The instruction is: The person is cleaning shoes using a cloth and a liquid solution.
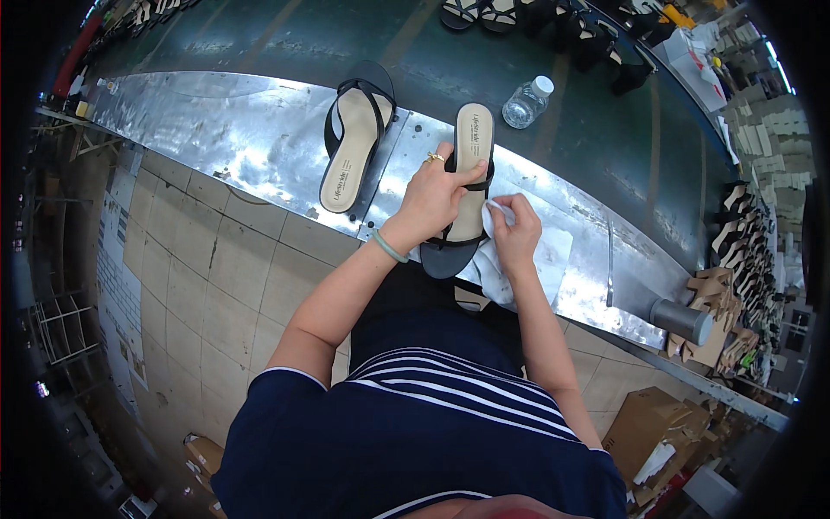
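Shoe factory: sandals (553,22) line a conveyor belt (484,60).

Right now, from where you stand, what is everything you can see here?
Sandal in hand: one, black with beige insole, over the near metal edge, held by the left hand.
Second sandal: one, same colours, lying on the metal to its left.
White cloth: one, under the right hand.
Metal bench top: one, silver, scuffed.
Conveyor belt: one, dark green, beyond the metal.
Water bottle: one, clear with white cap, on the belt.
More sandals: several, black, far side of the belt.
Cardboard boxes: a few, brown, on the floor at right.
Left hand: ring, green wristband.
Right hand: pressing the cloth against the sandal.
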Available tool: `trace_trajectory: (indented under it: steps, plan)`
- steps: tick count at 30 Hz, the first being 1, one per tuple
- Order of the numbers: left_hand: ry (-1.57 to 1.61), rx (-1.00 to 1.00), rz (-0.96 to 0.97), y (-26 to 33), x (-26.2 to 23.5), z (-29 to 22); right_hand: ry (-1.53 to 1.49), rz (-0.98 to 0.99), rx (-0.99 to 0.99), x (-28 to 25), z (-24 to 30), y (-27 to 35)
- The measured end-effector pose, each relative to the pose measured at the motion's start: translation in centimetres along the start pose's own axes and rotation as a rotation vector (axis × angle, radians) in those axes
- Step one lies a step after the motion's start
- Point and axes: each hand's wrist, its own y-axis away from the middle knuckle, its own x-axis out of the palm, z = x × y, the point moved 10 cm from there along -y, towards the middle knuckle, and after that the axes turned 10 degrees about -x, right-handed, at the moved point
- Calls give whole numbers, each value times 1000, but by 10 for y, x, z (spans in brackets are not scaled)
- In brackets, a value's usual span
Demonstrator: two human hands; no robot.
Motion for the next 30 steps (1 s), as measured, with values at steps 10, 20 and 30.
trace_trajectory:
  steps: [10, 20, 30]
  plan:
    - [-12, -37, 50, -2, 3, 3, 4, -9, -29, 1, -1, -1]
    - [-22, -30, 41, 1, 3, 3, -1, 31, 8, 1, 0, 3]
    - [-16, -25, 50, 0, 3, 1, 23, -8, -16, 0, 2, 0]
